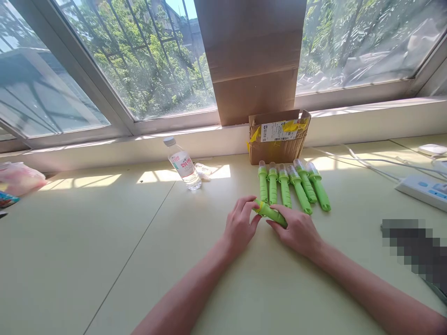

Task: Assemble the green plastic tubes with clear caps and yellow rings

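Both my hands are on one green plastic handle [268, 212] just above the table, tilted with its left end higher. My left hand [240, 223] pinches the left end, by a yellow ring. My right hand [296, 229] is closed around the right end with thumb and fingers. My left fingers partly cover the tip, so I cannot make out what sits there. Just beyond my hands lies a row of several similar green handles [302, 188], with ridged grips, collars and clear caps pointing toward the window.
Behind the row stands an open cardboard box [275, 151] with yellow tape. A water bottle [184, 166] and a small crumpled wrapper [203, 171] are at left. On the right are a white power strip [424, 190], cables and a blurred dark object [415, 253]. A pink bag [21, 179] sits far left.
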A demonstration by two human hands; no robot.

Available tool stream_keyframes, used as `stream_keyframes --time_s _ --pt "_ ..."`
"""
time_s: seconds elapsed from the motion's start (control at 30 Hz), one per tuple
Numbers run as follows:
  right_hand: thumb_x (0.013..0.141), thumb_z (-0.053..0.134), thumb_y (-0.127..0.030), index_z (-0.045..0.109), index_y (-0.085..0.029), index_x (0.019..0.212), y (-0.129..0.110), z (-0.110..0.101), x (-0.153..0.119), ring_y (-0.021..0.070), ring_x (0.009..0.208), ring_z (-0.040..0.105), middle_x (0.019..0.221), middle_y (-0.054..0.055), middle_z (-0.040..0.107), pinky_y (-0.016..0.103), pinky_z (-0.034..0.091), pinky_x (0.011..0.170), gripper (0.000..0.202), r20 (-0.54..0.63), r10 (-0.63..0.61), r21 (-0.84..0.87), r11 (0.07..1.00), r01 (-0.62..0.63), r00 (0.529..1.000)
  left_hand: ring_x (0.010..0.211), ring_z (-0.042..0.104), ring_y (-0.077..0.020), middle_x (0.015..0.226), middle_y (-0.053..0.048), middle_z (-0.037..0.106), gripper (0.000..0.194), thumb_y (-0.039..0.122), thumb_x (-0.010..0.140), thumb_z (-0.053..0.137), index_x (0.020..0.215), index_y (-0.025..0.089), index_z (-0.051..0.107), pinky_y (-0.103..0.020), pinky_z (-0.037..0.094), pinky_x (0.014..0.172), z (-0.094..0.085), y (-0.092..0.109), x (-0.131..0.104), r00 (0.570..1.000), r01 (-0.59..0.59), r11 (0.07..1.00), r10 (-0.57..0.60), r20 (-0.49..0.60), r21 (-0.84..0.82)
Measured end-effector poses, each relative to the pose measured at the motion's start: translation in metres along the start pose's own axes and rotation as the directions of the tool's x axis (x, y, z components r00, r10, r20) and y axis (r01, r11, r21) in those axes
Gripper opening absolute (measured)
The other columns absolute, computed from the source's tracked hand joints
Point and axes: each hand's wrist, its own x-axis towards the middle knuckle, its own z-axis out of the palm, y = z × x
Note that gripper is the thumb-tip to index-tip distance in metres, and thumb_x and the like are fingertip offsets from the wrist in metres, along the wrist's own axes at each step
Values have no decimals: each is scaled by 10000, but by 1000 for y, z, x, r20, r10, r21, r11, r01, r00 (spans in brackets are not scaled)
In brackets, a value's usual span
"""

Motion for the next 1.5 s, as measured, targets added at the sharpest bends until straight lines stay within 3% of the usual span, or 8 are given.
stream_keyframes --time_s 0.17,0.6,1.0,1.13,1.3,1.5 --pt "837 521 -323 526 -210 999 2 3 -1 155 571 583 736 -18 652 239 330 485 197 8 32 -35 999 -31 999 1004 569 -182 1094 -64 577 150 152 803 570 923 203 497 -316 521 778 0 2 0 999 -31 999 31 -25 21" --pt "860 513 -342 581 -207 964 -1 0 -1 128 677 576 856 8 655 224 343 558 184 -84 13 -17 1000 -14 996 967 589 -173 1062 -68 598 101 222 819 579 900 197 524 -306 530 762 0 2 2 997 -33 999 35 -72 33" --pt "901 441 -354 609 -211 966 -3 -2 1 137 644 573 790 10 665 231 341 559 231 -12 31 12 999 -31 999 989 580 -187 1072 -70 589 91 214 829 561 915 203 532 -331 528 779 0 3 2 998 -8 1000 7 -59 -16" --pt "867 489 -376 568 -207 1064 0 0 2 152 645 592 820 16 673 233 371 556 271 7 55 54 997 -55 998 984 583 -176 1065 -64 593 85 212 831 560 910 202 530 -316 527 779 -1 3 2 999 -17 1000 17 -50 -2" --pt "857 497 -344 552 -205 1042 1 1 0 148 619 590 792 6 663 232 376 538 239 -23 52 32 998 -51 998 976 587 -180 1062 -67 593 94 226 832 558 918 204 528 -319 526 775 -1 4 3 998 -23 1000 22 -52 -8" --pt "896 450 -347 601 -205 996 -5 -2 0 146 724 600 848 32 670 229 357 576 231 -90 -4 -60 998 -1 996 1001 583 -190 1088 -73 580 158 225 812 577 959 210 522 -333 538 768 -1 4 3 1000 4 1000 -4 -22 -12"
